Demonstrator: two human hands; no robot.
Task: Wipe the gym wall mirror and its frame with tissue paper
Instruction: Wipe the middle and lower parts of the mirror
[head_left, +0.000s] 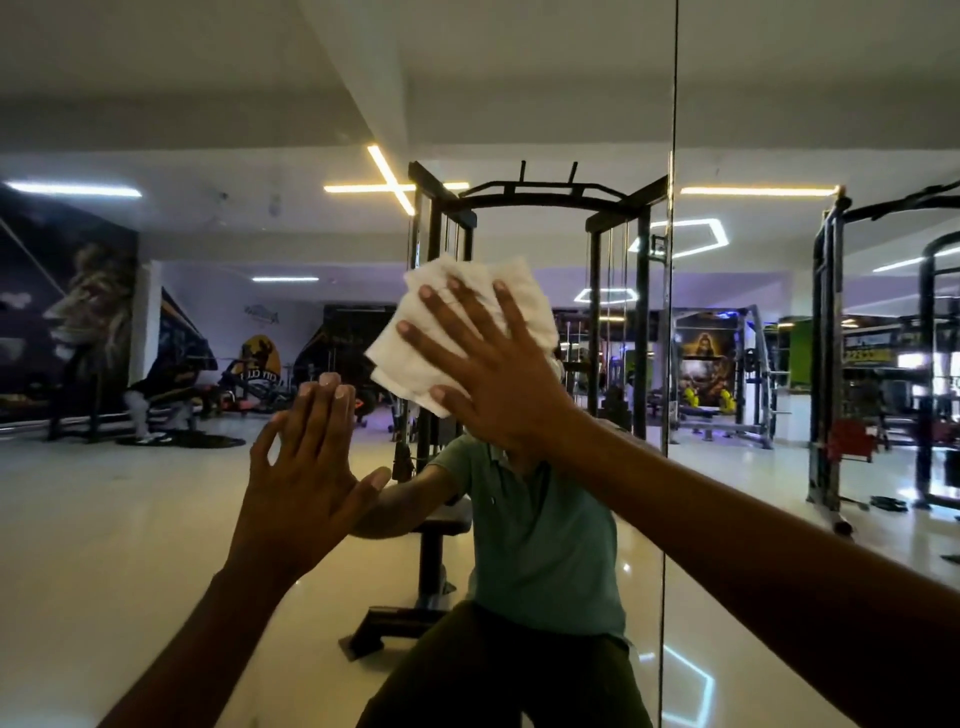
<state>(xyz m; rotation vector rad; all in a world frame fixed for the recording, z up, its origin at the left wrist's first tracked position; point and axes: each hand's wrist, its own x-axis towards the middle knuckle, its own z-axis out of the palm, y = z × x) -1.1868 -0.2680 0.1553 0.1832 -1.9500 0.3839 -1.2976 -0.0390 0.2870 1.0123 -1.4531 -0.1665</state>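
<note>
The wall mirror (182, 509) fills the view and reflects the gym and a person in a green shirt. My right hand (483, 374) presses a folded white tissue paper (415, 358) flat against the glass at head height, fingers spread and straight. My left hand (306, 467) rests on the mirror lower left of the tissue, fingers straight and together, thumb out, holding nothing. A thin dark vertical seam (670, 312) between mirror panels runs just right of my right hand.
Everything else is reflection: a black cable rack (530, 197), a bench (441, 525), weight machines at the right (831, 364), a glossy pale floor and ceiling light strips.
</note>
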